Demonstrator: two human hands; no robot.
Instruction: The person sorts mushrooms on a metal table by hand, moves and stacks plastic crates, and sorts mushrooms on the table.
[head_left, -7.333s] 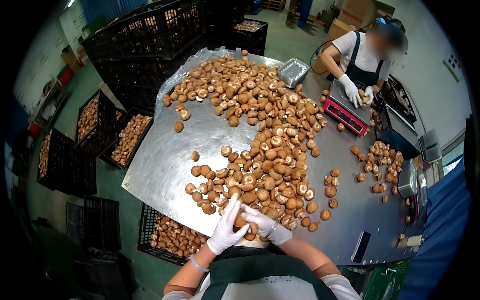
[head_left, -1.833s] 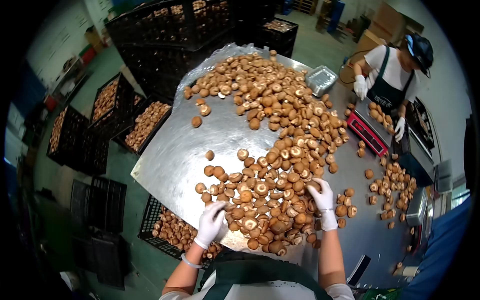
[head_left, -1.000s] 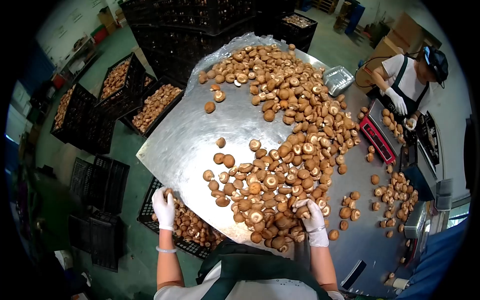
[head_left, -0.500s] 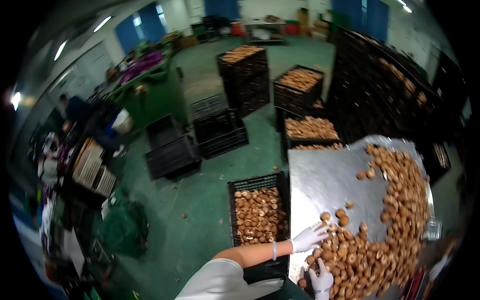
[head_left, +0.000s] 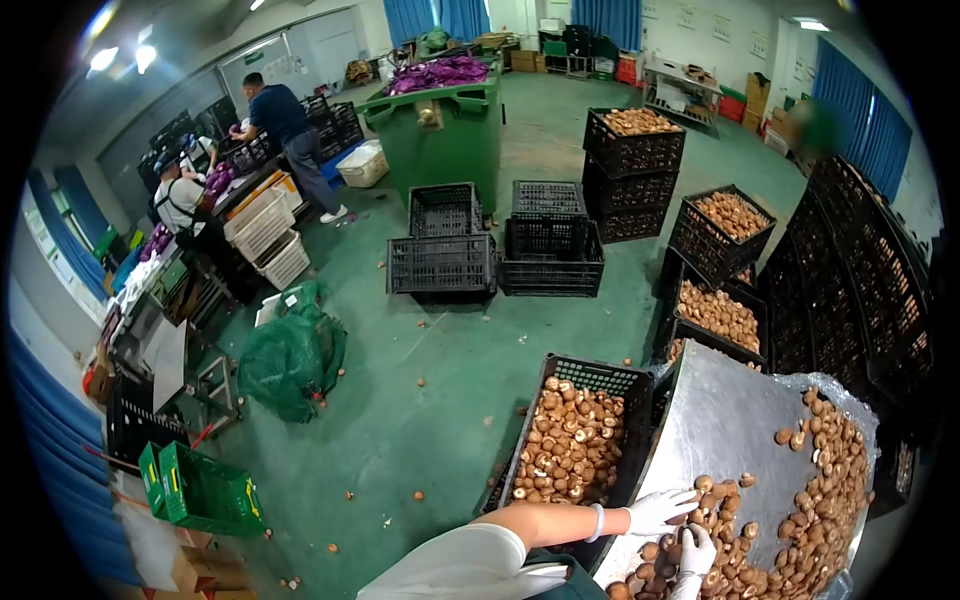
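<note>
My left hand, in a white glove with a band at the wrist, reaches over the left edge of the metal table. Its fingers are stretched out at the near edge of the mushroom pile. Just below it, my right hand, also gloved, is bent around a mushroom at the pile's left side. Brown mushrooms curve along the table's right side. Left of the table, beneath my left forearm, stands a black crate holding mushrooms.
Stacked black crates with mushrooms stand beyond the table. Black crates, a green bin and a green net bag are on the floor. Several people work at the left; one wears a dark shirt.
The view has swung left, so the table sits lower and further right. My left hand has moved closer to my right hand, whose fingers now curl around a mushroom.
</note>
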